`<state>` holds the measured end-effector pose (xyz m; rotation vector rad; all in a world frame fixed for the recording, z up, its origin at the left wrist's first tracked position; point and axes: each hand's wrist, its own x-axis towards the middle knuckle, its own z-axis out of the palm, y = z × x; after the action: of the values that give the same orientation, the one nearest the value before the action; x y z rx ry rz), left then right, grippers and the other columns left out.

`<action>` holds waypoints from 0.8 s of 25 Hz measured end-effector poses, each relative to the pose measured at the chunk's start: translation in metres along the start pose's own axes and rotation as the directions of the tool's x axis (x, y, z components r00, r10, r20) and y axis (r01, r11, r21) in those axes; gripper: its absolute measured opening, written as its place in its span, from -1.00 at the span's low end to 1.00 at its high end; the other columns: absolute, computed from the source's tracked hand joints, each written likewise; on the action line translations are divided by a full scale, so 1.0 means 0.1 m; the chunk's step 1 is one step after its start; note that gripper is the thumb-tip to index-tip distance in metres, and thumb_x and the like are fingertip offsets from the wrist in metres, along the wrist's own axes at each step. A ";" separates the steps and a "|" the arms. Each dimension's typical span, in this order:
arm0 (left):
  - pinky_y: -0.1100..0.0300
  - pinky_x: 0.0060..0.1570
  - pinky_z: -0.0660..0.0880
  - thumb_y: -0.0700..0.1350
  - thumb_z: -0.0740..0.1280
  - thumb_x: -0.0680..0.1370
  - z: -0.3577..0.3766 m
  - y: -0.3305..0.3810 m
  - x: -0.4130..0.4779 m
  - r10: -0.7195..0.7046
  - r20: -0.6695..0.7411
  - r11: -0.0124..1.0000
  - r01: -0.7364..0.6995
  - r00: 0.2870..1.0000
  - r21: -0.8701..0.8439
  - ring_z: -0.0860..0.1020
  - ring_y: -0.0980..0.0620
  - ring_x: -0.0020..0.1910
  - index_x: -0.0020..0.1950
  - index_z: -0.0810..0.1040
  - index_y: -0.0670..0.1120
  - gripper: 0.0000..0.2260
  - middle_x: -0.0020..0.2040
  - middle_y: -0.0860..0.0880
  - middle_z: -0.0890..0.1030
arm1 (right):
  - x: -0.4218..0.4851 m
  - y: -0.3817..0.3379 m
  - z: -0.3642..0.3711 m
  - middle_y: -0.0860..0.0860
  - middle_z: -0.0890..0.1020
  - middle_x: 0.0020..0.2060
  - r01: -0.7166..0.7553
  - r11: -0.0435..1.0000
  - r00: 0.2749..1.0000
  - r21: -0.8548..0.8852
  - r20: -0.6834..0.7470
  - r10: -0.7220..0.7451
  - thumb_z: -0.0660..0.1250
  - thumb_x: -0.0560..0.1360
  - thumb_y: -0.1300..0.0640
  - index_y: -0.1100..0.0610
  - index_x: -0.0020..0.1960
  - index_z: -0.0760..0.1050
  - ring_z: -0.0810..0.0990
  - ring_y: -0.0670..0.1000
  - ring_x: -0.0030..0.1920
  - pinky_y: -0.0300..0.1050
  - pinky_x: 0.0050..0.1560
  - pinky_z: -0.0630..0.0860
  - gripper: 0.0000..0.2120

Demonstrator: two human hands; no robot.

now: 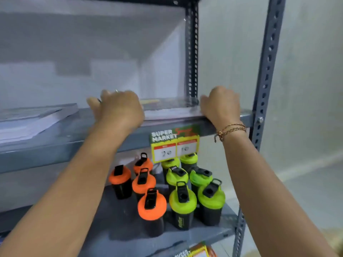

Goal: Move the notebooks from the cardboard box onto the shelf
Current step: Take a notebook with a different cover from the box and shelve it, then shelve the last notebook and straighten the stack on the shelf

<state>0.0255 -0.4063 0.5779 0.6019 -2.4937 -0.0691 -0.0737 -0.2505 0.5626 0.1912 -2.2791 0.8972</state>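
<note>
A flat stack of notebooks [170, 110] lies on the grey metal shelf [78, 138] at the right end. My left hand [118, 108] rests on the stack's left side and my right hand [220, 104] grips its right edge. Both hands hold the stack with fingers curled over it. A second pile of notebooks [35, 117] lies on the same shelf at the left. The cardboard box is out of view. The picture is blurred by motion.
The shelf below holds several shaker bottles, orange-lidded [151, 204] and green-lidded [182, 199]. A "Super Market" price tag [174, 143] hangs from the shelf's front edge. Perforated uprights [265, 75] frame the rack's right side, with a pale wall beyond.
</note>
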 end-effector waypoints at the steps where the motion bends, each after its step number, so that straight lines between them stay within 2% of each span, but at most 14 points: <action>1: -0.05 0.16 0.26 -0.13 0.20 0.55 -0.01 0.11 -0.09 0.067 -0.169 0.998 -0.065 0.983 0.021 0.39 -0.25 0.25 0.16 0.57 -0.13 -0.75 0.18 -0.24 0.56 | -0.06 0.12 -0.05 0.24 0.63 0.10 0.074 0.996 0.987 0.046 -0.144 -0.066 0.18 0.52 0.15 0.26 -0.03 0.55 0.52 0.25 0.15 -0.01 0.21 0.37 -0.77; 2: -0.06 0.07 0.27 -0.15 0.21 0.55 -0.02 0.26 -0.24 0.166 -0.336 0.985 -0.171 0.927 0.015 0.40 -0.26 0.21 0.15 0.58 -0.13 -0.76 0.14 -0.25 0.57 | -0.18 0.28 -0.13 0.21 0.66 0.06 0.165 0.983 0.927 0.083 -0.354 -0.126 0.20 0.53 0.14 0.26 0.03 0.57 0.55 0.23 0.12 -0.04 0.20 0.35 -0.75; 3: -0.07 0.01 0.31 -0.16 0.22 0.54 0.06 0.50 -0.42 0.294 -0.459 0.945 -0.326 0.838 0.010 0.44 -0.26 0.15 0.13 0.58 -0.13 -0.78 0.10 -0.25 0.59 | -0.37 0.51 -0.22 0.19 0.68 -0.01 0.252 0.963 0.810 0.097 -0.565 -0.156 0.23 0.52 0.17 0.28 0.04 0.59 0.58 0.21 0.06 -0.08 0.17 0.37 -0.77; 5: -0.01 -0.21 0.37 -0.21 0.27 0.46 0.56 1.05 -0.89 0.550 -0.500 0.789 -0.612 0.669 0.049 0.55 -0.22 -0.07 0.02 0.62 -0.09 -0.80 -0.07 -0.20 0.65 | -0.89 1.20 -0.33 0.18 0.68 -0.13 0.269 0.961 0.628 0.061 -0.767 -0.127 0.26 0.51 0.27 0.34 -0.03 0.60 0.59 0.16 -0.05 -0.10 0.10 0.45 -0.82; 6: 0.07 -0.31 0.34 -0.23 0.28 0.39 0.86 1.31 -1.11 0.656 -0.388 0.704 -0.710 0.647 0.007 0.58 -0.18 -0.20 -0.05 0.63 -0.07 -0.80 -0.17 -0.18 0.65 | -1.16 1.59 -0.31 0.15 0.66 -0.14 0.192 0.979 0.632 0.073 -0.772 -0.066 0.27 0.51 0.29 0.34 -0.04 0.60 0.57 0.12 -0.06 -0.14 0.10 0.46 -0.84; 7: 0.14 -0.33 0.36 -0.24 0.27 0.35 1.24 1.65 -1.41 0.758 -0.198 0.614 -0.782 0.622 -0.108 0.57 -0.16 -0.27 -0.08 0.62 -0.06 -0.79 -0.22 -0.16 0.63 | -1.49 2.11 -0.28 0.10 0.63 -0.13 0.008 0.992 0.678 0.122 -0.730 0.084 0.27 0.50 0.29 0.32 -0.02 0.60 0.56 0.08 -0.05 -0.21 0.10 0.44 -0.84; 8: 0.12 -0.29 0.47 -0.24 0.25 0.37 1.65 1.97 -1.73 0.837 0.081 0.545 -0.806 0.542 -0.230 0.57 -0.16 -0.23 -0.04 0.58 -0.05 -0.77 -0.17 -0.16 0.63 | -1.81 2.61 -0.23 0.06 0.61 -0.10 -0.231 0.945 0.680 0.231 -0.656 0.327 0.26 0.49 0.28 0.28 0.01 0.59 0.55 0.06 -0.03 -0.24 0.12 0.43 -0.83; 10: -0.02 -0.03 0.57 -0.20 0.21 0.48 2.49 2.48 -2.42 0.830 0.514 0.462 -0.782 0.216 -0.418 0.59 -0.21 0.01 0.10 0.54 -0.08 -0.77 0.05 -0.22 0.62 | -2.59 3.59 -0.08 0.12 0.63 -0.02 -0.683 0.622 0.459 0.383 -0.437 0.774 0.24 0.49 0.28 0.25 0.07 0.57 0.55 0.11 0.04 -0.08 0.19 0.43 -0.79; 12: -0.04 0.20 0.50 -0.25 0.18 0.53 3.29 2.78 -3.13 0.681 0.719 0.370 -0.780 -0.142 -0.505 0.53 -0.22 0.22 0.21 0.51 -0.21 -0.72 0.23 -0.27 0.56 | -3.43 4.41 0.03 0.23 0.61 0.02 -0.931 0.223 0.130 0.290 -0.308 0.942 0.20 0.47 0.24 0.28 0.07 0.54 0.54 0.23 0.13 0.03 0.18 0.42 -0.76; 13: -0.03 0.26 0.46 -0.27 0.16 0.54 3.65 2.86 -3.46 0.602 0.757 0.327 -0.787 -0.253 -0.523 0.50 -0.21 0.28 0.25 0.49 -0.24 -0.70 0.28 -0.27 0.52 | -3.83 4.71 0.08 0.25 0.59 0.05 -0.981 0.023 -0.030 0.195 -0.262 0.965 0.20 0.46 0.18 0.29 0.09 0.50 0.51 0.27 0.18 0.07 0.19 0.41 -0.72; 15: -0.02 0.30 0.43 -0.28 0.14 0.53 4.33 2.82 -4.01 0.508 0.796 0.322 -0.785 -0.329 -0.529 0.47 -0.20 0.32 0.31 0.43 -0.21 -0.65 0.34 -0.25 0.48 | -4.47 5.04 0.18 0.25 0.42 0.31 -0.935 -0.350 -0.337 -0.062 -0.157 0.928 0.25 0.45 0.10 0.26 0.30 0.34 0.31 0.26 0.38 0.12 0.35 0.28 -0.54; 16: -0.02 0.31 0.41 -0.27 0.14 0.52 4.58 2.72 -4.18 0.479 0.821 0.383 -0.767 -0.311 -0.514 0.44 -0.20 0.33 0.34 0.38 -0.20 -0.62 0.36 -0.24 0.45 | -4.67 5.08 0.24 0.21 0.26 0.43 -0.883 -0.445 -0.431 -0.151 -0.117 0.895 0.25 0.47 0.09 0.25 0.41 0.18 0.16 0.22 0.46 0.14 0.43 0.16 -0.42; 18: -0.01 0.34 0.37 -0.24 0.17 0.52 5.01 2.51 -4.54 0.405 0.886 0.582 -0.684 -0.225 -0.440 0.38 -0.20 0.38 0.43 0.22 -0.20 -0.53 0.41 -0.23 0.37 | -4.98 5.14 0.40 0.16 0.06 0.51 -0.852 -0.482 -0.480 -0.205 -0.062 0.875 0.18 0.51 0.14 0.22 0.49 -0.08 -0.01 0.17 0.51 0.15 0.47 0.05 -0.33; 20: -0.01 0.35 0.33 -0.21 0.20 0.53 5.17 2.38 -4.75 0.335 0.934 0.772 -0.533 -0.124 -0.348 0.33 -0.21 0.40 0.49 0.08 -0.20 -0.44 0.44 -0.23 0.32 | -5.10 5.12 0.57 0.15 0.06 0.50 -0.892 -0.404 -0.405 -0.204 -0.038 0.913 0.17 0.51 0.17 0.20 0.49 -0.10 0.01 0.17 0.49 0.12 0.47 0.14 -0.34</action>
<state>0.0006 -0.0280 -0.0593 -0.7108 -4.0093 -0.0291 0.1014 0.0451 -0.0761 -2.4258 -2.0576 1.4023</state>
